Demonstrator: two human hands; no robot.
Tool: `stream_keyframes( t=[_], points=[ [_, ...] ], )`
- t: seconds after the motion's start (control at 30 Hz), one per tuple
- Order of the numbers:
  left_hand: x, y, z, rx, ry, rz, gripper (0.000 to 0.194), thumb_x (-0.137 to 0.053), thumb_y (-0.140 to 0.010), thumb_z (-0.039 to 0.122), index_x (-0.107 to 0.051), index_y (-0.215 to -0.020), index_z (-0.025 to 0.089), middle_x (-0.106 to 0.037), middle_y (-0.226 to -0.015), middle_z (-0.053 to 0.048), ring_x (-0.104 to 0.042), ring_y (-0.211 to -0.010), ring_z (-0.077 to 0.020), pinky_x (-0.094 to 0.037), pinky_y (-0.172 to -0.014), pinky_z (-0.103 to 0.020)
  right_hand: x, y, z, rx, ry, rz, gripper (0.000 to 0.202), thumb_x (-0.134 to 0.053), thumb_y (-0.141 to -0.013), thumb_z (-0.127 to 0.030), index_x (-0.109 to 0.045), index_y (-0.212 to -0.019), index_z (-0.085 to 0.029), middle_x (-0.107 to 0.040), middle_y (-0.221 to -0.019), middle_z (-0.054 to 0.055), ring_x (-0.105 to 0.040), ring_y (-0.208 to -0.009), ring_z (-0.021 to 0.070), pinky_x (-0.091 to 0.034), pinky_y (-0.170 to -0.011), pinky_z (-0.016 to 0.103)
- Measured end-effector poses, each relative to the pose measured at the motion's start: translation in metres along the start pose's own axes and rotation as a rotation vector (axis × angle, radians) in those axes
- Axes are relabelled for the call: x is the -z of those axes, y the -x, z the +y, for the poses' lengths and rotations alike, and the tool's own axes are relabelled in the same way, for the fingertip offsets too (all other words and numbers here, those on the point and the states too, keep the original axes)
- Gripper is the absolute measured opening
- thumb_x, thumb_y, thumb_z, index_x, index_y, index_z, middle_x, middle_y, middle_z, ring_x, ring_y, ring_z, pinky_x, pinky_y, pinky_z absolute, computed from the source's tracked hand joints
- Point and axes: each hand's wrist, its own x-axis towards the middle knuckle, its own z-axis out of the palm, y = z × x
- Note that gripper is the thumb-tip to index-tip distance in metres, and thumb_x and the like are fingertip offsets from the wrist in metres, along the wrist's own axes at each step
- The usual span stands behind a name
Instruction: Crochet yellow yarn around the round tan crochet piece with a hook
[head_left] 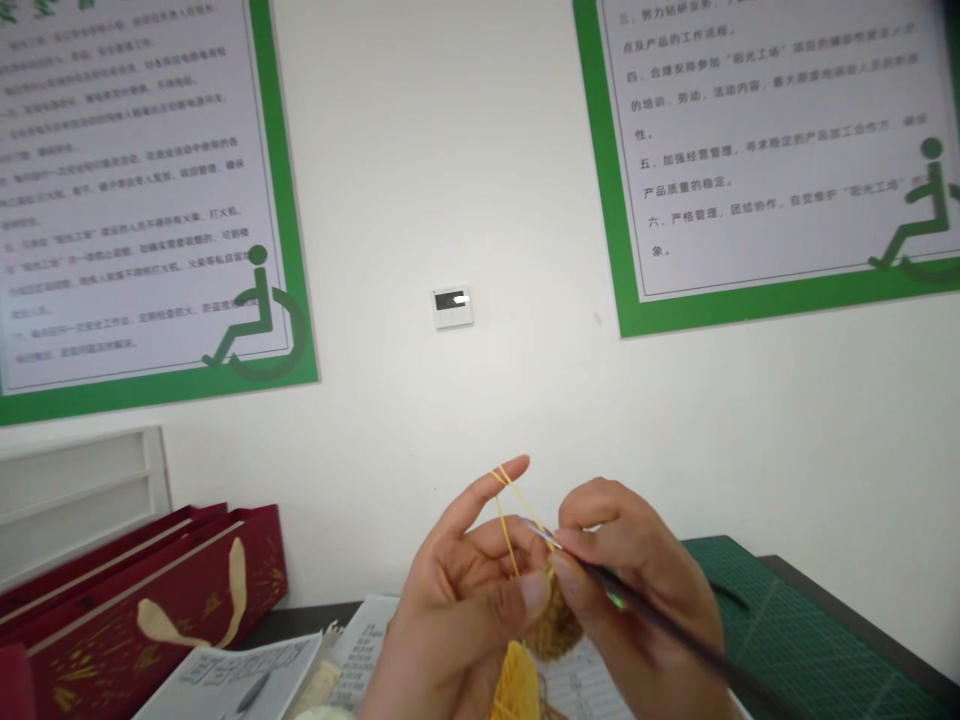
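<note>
Your right hand (646, 560) pinches a slim, dark-handled, silver-tipped hook (654, 608); beneath its tip, your left hand (454, 600) grips a rounded tan-brown yarn piece (553, 632), thin yellow yarn (506, 536) looped over its raised index finger (476, 494). Should that finger dip, slack could slip stitches.

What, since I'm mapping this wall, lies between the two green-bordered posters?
In the head view, white wall and one small dark-screened panel lie between the left poster and right poster.

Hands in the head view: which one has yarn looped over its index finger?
The left hand: yellow yarn loops over its extended index finger. The right hand instead grips the dark-handled tool.
</note>
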Motion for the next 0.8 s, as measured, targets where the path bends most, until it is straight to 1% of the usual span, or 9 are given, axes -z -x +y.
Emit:
stream_keyframes(
  t=[0.1, 0.17, 0.3, 0.4, 0.5, 0.6, 0.67, 0.7, 0.8],
  points=[
    [-0.003, 0.000, -0.003, -0.021, -0.007, 0.027, 0.069, -0.084, -0.076, 0.009, -0.064, -0.141, 0.023, -0.071, -0.086, -0.005, -0.067, -0.078, -0.0180, -0.053, -0.076, -0.031, 0.003, 0.005, 0.002, 0.288, 0.368, 0.013, 0.033, -0.065, -0.084, 0.001, -0.071, -0.105, -0.023, -0.069, -0.083, 0.005, -0.065, -0.074, 0.0185, -0.056, -0.061, 0.032],
    [-0.002, -0.002, -0.005, 0.082, 0.092, -0.042, 0.065, -0.085, -0.072, 0.008, -0.069, -0.134, 0.016, -0.073, -0.087, -0.007, -0.068, -0.076, -0.0170, -0.053, -0.075, -0.028, 0.000, 0.009, 0.002, 0.312, 0.335, 0.116, 0.032, -0.064, -0.088, -0.002, -0.072, -0.110, -0.024, -0.069, -0.085, 0.005, -0.066, -0.075, 0.0194, -0.058, -0.064, 0.035],
    [0.005, -0.008, -0.006, 0.235, 0.284, -0.205, 0.064, -0.086, -0.061, 0.005, -0.074, -0.124, 0.004, -0.078, -0.089, -0.013, -0.072, -0.076, -0.0158, -0.055, -0.076, -0.024, -0.011, 0.010, -0.003, 0.039, -0.160, 0.253, 0.009, -0.060, -0.099, -0.023, -0.069, -0.101, -0.025, -0.061, -0.072, 0.001, -0.059, -0.063, 0.0166, -0.053, -0.056, 0.033],
    [0.009, -0.010, -0.005, 0.235, 0.306, -0.242, 0.064, -0.082, -0.062, 0.002, -0.073, -0.125, 0.003, -0.081, -0.094, -0.017, -0.075, -0.078, -0.0175, -0.057, -0.077, -0.025, -0.013, 0.006, -0.007, -0.222, -0.486, 0.289, 0.012, -0.054, -0.103, -0.028, -0.063, -0.095, -0.026, -0.057, -0.068, -0.001, -0.056, -0.061, 0.0154, -0.049, -0.054, 0.029],
    [0.011, -0.010, -0.002, 0.248, 0.302, -0.223, 0.063, -0.080, -0.060, 0.002, -0.075, -0.122, 0.004, -0.080, -0.093, -0.016, -0.075, -0.081, -0.0193, -0.057, -0.078, -0.026, -0.010, 0.002, -0.010, -0.389, -0.673, 0.222, 0.022, -0.047, -0.106, -0.030, -0.060, -0.089, -0.024, -0.052, -0.066, -0.002, -0.052, -0.060, 0.0138, -0.047, -0.054, 0.026],
    [0.009, -0.005, 0.001, 0.183, 0.204, -0.160, 0.065, -0.084, -0.060, 0.006, -0.075, -0.124, 0.007, -0.078, -0.089, -0.013, -0.074, -0.082, -0.0207, -0.055, -0.077, -0.027, -0.009, 0.001, -0.007, -0.502, -0.717, 0.137, 0.025, -0.044, -0.106, -0.032, -0.058, -0.087, -0.024, -0.051, -0.065, -0.003, -0.049, -0.058, 0.0129, -0.047, -0.055, 0.025],
    [0.006, -0.001, 0.002, 0.098, 0.086, -0.076, 0.069, -0.086, -0.066, 0.008, -0.071, -0.133, 0.014, -0.077, -0.091, -0.012, -0.071, -0.084, -0.0211, -0.054, -0.077, -0.028, -0.008, 0.000, -0.003, -0.444, -0.569, 0.101, 0.017, -0.051, -0.104, -0.029, -0.059, -0.089, -0.026, -0.055, -0.068, -0.003, -0.052, -0.061, 0.0134, -0.048, -0.055, 0.025],
    [0.004, 0.001, 0.002, 0.054, 0.034, -0.037, 0.072, -0.087, -0.069, 0.008, -0.068, -0.137, 0.017, -0.076, -0.091, -0.011, -0.070, -0.083, -0.0205, -0.053, -0.076, -0.029, -0.007, 0.000, -0.002, -0.347, -0.428, 0.078, 0.011, -0.056, -0.101, -0.025, -0.061, -0.091, -0.026, -0.057, -0.071, -0.002, -0.055, -0.063, 0.0137, -0.048, -0.055, 0.026],
    [-0.003, 0.005, -0.001, -0.053, -0.048, 0.029, 0.071, -0.086, -0.074, 0.010, -0.066, -0.141, 0.024, -0.070, -0.083, -0.004, -0.063, -0.072, -0.0158, -0.051, -0.070, -0.028, 0.001, 0.002, 0.003, 0.110, 0.133, -0.006, 0.021, -0.066, -0.087, -0.004, -0.069, -0.096, -0.022, -0.066, -0.079, 0.002, -0.062, -0.070, 0.0159, -0.052, -0.059, 0.028]
  ],
)
